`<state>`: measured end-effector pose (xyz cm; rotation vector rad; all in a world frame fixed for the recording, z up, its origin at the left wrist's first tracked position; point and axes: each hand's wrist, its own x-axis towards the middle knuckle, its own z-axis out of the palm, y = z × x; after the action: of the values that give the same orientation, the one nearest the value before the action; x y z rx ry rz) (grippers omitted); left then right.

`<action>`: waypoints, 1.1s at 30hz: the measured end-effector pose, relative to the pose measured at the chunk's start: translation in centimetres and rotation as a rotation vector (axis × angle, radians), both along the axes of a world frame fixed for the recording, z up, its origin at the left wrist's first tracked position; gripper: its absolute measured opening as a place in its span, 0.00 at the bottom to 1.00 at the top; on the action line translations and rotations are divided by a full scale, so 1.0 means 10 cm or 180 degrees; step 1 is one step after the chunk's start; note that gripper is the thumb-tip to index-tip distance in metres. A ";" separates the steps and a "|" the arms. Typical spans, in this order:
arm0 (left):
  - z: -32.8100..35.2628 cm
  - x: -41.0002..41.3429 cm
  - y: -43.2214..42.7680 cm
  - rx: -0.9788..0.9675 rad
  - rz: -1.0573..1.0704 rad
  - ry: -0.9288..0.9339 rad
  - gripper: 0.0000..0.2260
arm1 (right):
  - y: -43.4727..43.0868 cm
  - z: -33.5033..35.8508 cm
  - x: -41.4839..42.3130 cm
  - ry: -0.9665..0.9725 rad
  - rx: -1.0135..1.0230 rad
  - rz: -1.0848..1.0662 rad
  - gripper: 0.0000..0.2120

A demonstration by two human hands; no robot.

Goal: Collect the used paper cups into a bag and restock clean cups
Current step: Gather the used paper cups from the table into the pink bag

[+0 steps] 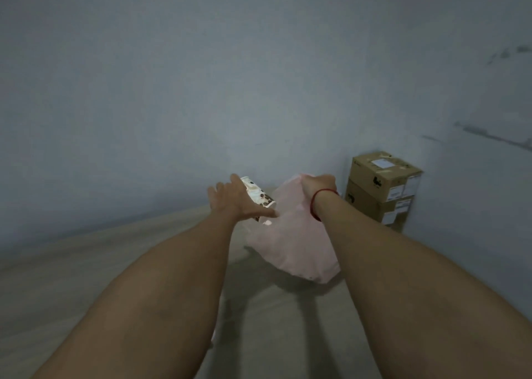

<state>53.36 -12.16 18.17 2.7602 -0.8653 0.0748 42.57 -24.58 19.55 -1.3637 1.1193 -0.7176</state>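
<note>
From the head view, my left hand (239, 200) holds a white paper cup with brown spots (257, 195), fingers spread along it, tilted toward the mouth of the thin pink plastic bag (293, 234). My right hand (318, 187) is fisted on the bag's top edge, holding it above the beige floor (86, 269), near two stacked brown cardboard boxes (383, 188).

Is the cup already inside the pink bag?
No, the left hand holds the cup outside the pink bag, beside its top.

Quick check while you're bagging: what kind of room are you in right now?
Probably a bare storage corner or back room: plain grey walls, two stacked cardboard boxes in the corner, and a bare floor. No furniture shows.
</note>
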 end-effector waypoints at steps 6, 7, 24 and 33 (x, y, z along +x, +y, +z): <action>0.20 -0.85 0.81 -0.0842 -0.0420 0.0919 0.52 | 0.75 0.10 -0.85 -0.0102 -0.0008 0.0074 0.21; 0.16 -0.97 0.92 -0.0972 -0.0514 0.1008 0.51 | 0.87 0.08 -0.99 -0.0095 0.0013 0.0108 0.21; -0.69 -2.11 1.81 -0.1445 -0.0452 0.2882 0.11 | 1.68 -0.60 -2.04 -0.0167 0.0598 -0.0125 0.19; -0.70 -2.37 1.69 -0.1409 -0.0590 0.3363 0.08 | 1.83 -0.67 -1.98 -0.0137 0.0548 0.0044 0.25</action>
<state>29.68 4.77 11.13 1.8595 -0.6523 -0.9878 22.76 -6.27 12.86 -1.2040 1.1104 -0.6230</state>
